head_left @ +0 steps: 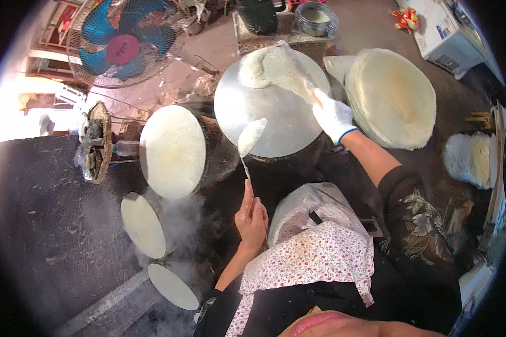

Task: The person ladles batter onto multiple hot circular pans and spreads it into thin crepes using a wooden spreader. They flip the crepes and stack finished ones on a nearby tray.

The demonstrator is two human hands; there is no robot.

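Bare and closed, my left hand (252, 220) grips the thin handle of a long spoon-like tool (252, 136). Its pale, batter-coated head is over the near edge of a round metal griddle (247, 106). A white glove with a blue cuff covers my right hand (333, 117), closed around a long flat spatula (298, 73) that reaches across the griddle's right side. Pale wet batter (270, 66) spreads by its blade at the far part. Left of the griddle, a round pale sheet (173, 151) covers another round surface.
A thick stack of round pale sheets (391, 98) stands right of the griddle. Steam rises beside two pale discs (143, 226) at lower left. A large fan (121, 49) stands at far left. A dark pot (257, 16) and a plastic-wrapped bowl (316, 19) sit beyond the griddle.
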